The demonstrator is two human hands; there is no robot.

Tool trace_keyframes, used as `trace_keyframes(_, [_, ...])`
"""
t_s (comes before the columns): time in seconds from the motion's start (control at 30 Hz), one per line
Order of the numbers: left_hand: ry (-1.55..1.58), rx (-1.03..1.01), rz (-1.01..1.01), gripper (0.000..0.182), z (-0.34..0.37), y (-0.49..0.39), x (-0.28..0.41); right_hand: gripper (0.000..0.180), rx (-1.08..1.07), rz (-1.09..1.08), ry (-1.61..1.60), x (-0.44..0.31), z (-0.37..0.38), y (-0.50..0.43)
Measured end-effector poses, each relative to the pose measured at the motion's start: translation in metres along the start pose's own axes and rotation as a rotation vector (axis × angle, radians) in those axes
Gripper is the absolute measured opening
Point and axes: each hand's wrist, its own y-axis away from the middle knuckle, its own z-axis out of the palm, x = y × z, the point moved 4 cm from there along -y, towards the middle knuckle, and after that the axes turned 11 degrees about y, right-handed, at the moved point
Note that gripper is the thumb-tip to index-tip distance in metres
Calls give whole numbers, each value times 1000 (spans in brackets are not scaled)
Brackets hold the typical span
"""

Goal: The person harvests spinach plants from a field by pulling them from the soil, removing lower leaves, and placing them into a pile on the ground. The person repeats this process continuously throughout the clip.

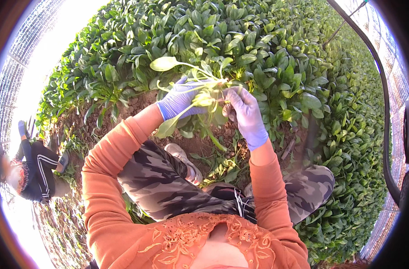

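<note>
A loose bunch of leafy green plants, likely spinach (204, 100), is held above bare soil with its root ends toward the right. My left hand (179, 98), in a thin purple-blue glove, grips the stems from the left, and leaves partly cover its fingers. At the root end is my right hand (246, 112), gloved alike but soiled at the fingertips. Its fingers are bent and close against the roots. Blur hides whether they pinch a stem or root. One long pale leaf (164, 64) sticks out above my left hand.
Dense rows of the same leafy plants (191, 40) grow ahead and to the right. Cut leaves (224, 171) litter the soil by my shoe (184, 161). At far left another person (36, 168) sits low. A dark hose or cable (382, 77) curves down the right side.
</note>
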Motion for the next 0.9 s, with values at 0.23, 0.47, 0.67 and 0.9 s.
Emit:
trace_keyframes(0.23, [4, 16, -4, 80, 13, 0, 8, 12, 22, 198, 60, 11, 3, -5])
trace_keyframes(0.47, [-275, -54, -77, 78, 19, -1, 14, 9, 58, 118, 154, 20, -3, -8])
trace_keyframes(0.67, [-263, -102, -185, 67, 25, 1, 16, 6, -65, 38, 386, -7, -22, -10])
trace_keyframes(0.9, [1034, -131, -305, 49, 25, 11, -28, 38, -233, -200, 672, -33, -80, 7])
